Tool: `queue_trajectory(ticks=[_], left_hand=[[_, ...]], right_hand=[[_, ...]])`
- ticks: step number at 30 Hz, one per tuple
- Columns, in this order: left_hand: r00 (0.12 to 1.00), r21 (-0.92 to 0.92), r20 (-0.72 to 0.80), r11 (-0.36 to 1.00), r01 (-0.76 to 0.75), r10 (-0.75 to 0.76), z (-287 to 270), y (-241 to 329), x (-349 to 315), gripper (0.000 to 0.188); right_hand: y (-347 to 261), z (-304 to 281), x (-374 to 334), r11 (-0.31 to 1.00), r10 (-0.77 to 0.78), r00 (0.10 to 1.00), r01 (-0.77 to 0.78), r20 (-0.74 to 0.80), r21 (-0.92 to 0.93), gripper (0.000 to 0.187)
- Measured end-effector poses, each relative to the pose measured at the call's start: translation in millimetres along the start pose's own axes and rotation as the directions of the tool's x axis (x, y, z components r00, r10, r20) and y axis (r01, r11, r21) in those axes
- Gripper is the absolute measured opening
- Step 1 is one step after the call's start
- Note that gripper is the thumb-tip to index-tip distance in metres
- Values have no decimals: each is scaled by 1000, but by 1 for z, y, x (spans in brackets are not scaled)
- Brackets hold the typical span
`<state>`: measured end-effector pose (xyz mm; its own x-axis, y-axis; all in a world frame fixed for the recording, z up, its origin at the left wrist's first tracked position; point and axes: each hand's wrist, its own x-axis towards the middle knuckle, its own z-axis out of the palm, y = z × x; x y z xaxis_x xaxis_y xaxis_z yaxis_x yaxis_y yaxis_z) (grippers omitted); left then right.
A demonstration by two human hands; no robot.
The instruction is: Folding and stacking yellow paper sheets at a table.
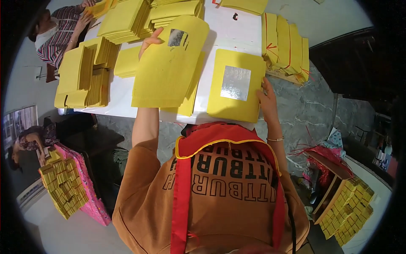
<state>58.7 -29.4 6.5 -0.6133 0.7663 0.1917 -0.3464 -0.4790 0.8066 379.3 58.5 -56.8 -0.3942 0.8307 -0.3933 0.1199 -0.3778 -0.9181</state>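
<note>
My left hand (150, 41) grips the left edge of raised yellow joss paper (169, 72), which curls at its top and bears a dark smudged patch. Most of my left fingers are hidden behind it, and I cannot tell how many sheets are held. Under and beside it lies more yellow paper (190, 99). On the right, a yellow joss paper stack (218, 80) with a square of silver foil (236, 83) lies flat near the table's front edge. My right hand (268, 99) touches its right edge, thumb and fingers apart.
Yellow paper stacks (78, 70) crowd the white table (237, 36) on the left and at the back. Bundles tied with red string (287, 46) stand past its right edge. A person in a striped top (63, 31) works at the far left; another sits by a pink-covered table (80, 182).
</note>
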Motion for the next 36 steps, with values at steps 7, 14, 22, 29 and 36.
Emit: queue_trajectory(ticks=[7,14,22,29,36], left_hand=[[991,96,122,994,48,-59,50,-18,-17,14],[951,383,310,913,-137,12,65,-51,-29,19],[868,-313,8,823,473,-496,50,-59,-32,44],[872,22,105,878,478,-478,42,-58,-18,49],[904,155,66,899,409,-422,40,-57,-18,29]], right_hand=[[-22,41,-13,899,-416,909,409,-14,-156,46],[-47,55,-24,834,-110,969,-31,220,551,44],[-35,26,-27,943,-52,942,-63,331,327,43],[-21,22,-24,930,28,926,-162,377,330,47],[-16,14,-35,928,-99,906,-65,411,366,52]])
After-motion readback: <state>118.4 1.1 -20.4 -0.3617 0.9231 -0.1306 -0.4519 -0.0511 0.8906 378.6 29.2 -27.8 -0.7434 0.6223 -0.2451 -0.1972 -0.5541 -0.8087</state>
